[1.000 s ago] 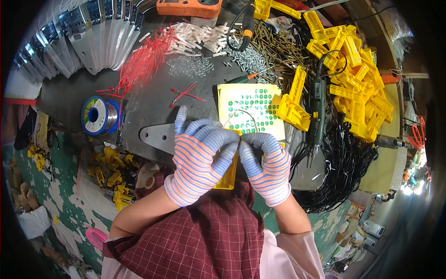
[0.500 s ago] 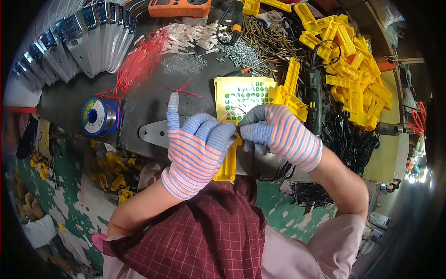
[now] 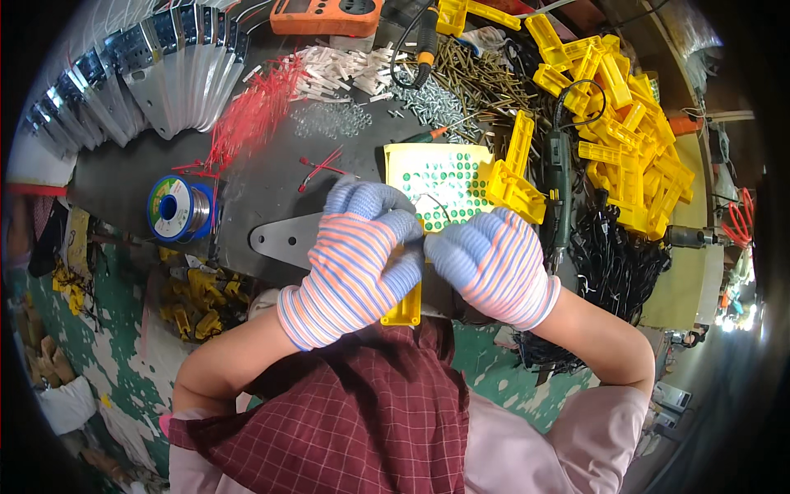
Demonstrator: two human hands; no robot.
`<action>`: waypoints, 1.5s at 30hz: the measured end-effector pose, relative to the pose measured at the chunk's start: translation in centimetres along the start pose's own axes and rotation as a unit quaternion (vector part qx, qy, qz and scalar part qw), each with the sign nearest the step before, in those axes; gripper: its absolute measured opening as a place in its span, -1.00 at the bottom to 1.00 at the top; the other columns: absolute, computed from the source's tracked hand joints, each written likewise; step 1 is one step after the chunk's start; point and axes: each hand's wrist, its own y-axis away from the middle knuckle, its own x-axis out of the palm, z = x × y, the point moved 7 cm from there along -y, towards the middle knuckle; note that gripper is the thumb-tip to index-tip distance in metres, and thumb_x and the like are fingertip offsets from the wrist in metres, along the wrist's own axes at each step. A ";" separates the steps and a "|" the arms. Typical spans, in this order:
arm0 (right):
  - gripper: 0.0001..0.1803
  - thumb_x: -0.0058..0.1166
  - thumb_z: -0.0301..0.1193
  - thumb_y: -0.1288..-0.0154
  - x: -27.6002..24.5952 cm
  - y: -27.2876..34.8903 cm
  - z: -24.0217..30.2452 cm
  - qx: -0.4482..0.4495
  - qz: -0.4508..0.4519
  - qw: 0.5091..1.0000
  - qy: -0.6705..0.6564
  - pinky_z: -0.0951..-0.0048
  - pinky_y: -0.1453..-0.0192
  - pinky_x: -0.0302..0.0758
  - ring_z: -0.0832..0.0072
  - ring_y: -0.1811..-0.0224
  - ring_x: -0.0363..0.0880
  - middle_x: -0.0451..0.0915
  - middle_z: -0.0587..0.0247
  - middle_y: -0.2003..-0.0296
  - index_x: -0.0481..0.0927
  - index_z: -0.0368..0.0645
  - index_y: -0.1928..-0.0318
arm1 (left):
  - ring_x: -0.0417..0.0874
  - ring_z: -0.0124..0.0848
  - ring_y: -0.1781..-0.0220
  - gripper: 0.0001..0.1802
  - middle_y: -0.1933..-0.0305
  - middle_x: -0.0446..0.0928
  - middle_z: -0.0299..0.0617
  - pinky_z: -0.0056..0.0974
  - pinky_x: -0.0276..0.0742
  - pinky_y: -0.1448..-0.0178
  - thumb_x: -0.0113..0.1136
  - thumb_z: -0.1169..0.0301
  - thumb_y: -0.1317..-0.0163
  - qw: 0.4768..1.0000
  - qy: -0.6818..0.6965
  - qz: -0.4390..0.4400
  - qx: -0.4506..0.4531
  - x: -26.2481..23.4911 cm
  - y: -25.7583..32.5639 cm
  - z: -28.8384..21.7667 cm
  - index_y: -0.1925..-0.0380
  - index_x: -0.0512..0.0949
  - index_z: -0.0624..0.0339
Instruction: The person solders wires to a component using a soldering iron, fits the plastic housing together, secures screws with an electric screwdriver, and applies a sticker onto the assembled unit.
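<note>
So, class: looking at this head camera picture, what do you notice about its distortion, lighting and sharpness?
In the head view, fisheye bending curves the row of metal plates near the rim, and the corners go black; lighting is even and bright, with glare only at the far right edge; the left hand, the right hand and the yellow part they hold look sharp, while the edges turn soft.

Dark grey worktable point(image 3: 263, 177), crowded. Far left: fan of grey metal plates point(image 3: 156, 70). Centre back: red wire pieces point(image 3: 251, 115), white plastic pieces point(image 3: 346, 70), screws point(image 3: 473, 82), orange meter point(image 3: 325, 15). Right: heap of yellow plastic parts point(image 3: 625, 115), black cables point(image 3: 617, 263). Left: blue solder spool point(image 3: 177, 207). Floor point(image 3: 123, 346): worn green paint, patchy.
</note>
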 end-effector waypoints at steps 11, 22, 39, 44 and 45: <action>-0.77 0.17 -0.24 -0.19 3.5 0.7 -4.7 0.286 0.131 0.861 -0.400 0.13 0.14 0.53 0.04 0.24 0.62 0.64 0.02 0.37 0.63 -0.15 0.29 | 0.48 -0.05 -0.08 -0.78 0.05 0.50 -0.10 0.23 0.11 -0.44 0.34 0.38 0.11 0.975 -0.170 -0.096 0.109 -0.4 0.5 -2.1 0.38 0.60 0.08; -0.88 0.11 -0.25 0.11 1.0 0.4 -3.3 0.158 -0.001 0.982 -0.102 0.36 0.25 0.38 0.48 0.26 0.48 0.41 0.43 0.45 0.51 0.11 0.48 | 0.45 0.01 -0.15 -0.76 -0.02 0.49 -0.05 0.05 0.30 -0.30 0.36 0.34 0.04 0.987 -0.130 -0.007 0.093 -0.4 -0.3 -1.4 0.38 0.59 0.19; -0.75 0.20 -0.31 0.06 -0.2 2.5 -0.6 0.097 -0.140 0.985 0.041 0.30 0.24 0.37 0.42 0.28 0.47 0.50 0.48 0.32 0.62 0.14 0.26 | 0.42 0.06 -0.28 -0.82 -0.12 0.49 -0.02 0.18 0.08 -0.46 0.35 0.39 0.06 0.998 0.053 0.044 0.010 1.0 -0.1 0.7 0.41 0.60 0.11; -0.57 0.43 -0.27 0.02 1.7 12.1 1.1 0.455 -0.202 0.852 -0.164 0.20 0.11 0.43 0.16 0.24 0.52 0.59 0.21 0.26 0.60 -0.10 0.14 | 0.42 0.05 -0.26 -0.85 -0.07 0.50 -0.11 0.21 -0.01 -0.50 0.36 0.29 0.02 0.998 0.044 -0.005 0.038 0.9 0.3 0.5 0.43 0.62 0.01; -0.58 0.42 -0.25 -0.02 2.5 13.0 2.3 0.483 -0.166 0.843 -0.172 0.20 0.10 0.42 0.15 0.25 0.53 0.60 0.19 0.27 0.60 -0.12 0.13 | 0.42 0.07 -0.25 -0.85 -0.07 0.50 -0.10 0.22 -0.01 -0.50 0.36 0.31 0.03 0.998 0.041 -0.009 0.049 0.9 0.3 0.5 0.43 0.62 0.00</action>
